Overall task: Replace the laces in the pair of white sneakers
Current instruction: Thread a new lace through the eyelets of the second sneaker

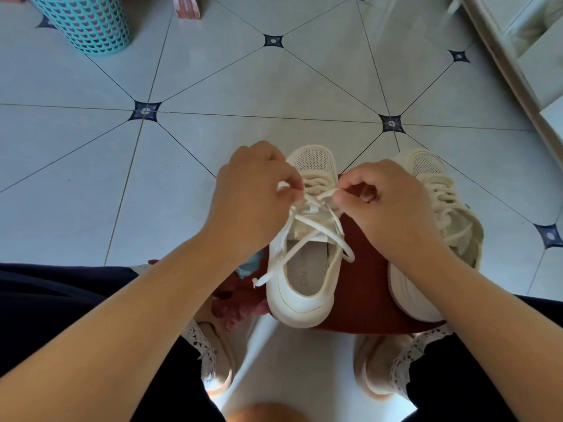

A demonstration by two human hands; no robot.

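Head view | lace [285, 258] pinched by left hand [253, 193] and right hand [387, 205] above sneaker [300, 303] on red worktop [365, 269] | second sneaker [426, 166] half hidden by right wrist | teal basket [85, 22] cut off.

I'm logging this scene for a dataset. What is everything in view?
first sneaker: one, white, on the stool, under both hands
second sneaker: one, white, to its right, laced
lace: one, white, crossing over the first sneaker's opening
stool: one, dark red, under both sneakers
basket: one, teal, top left
pink object: one, top edge, cut off
cabinet: one, white, top right
floor: pale grey tiles, dark insets
slippers: two, beige, on the feet
left hand: pinches the lace
right hand: pinches the lace
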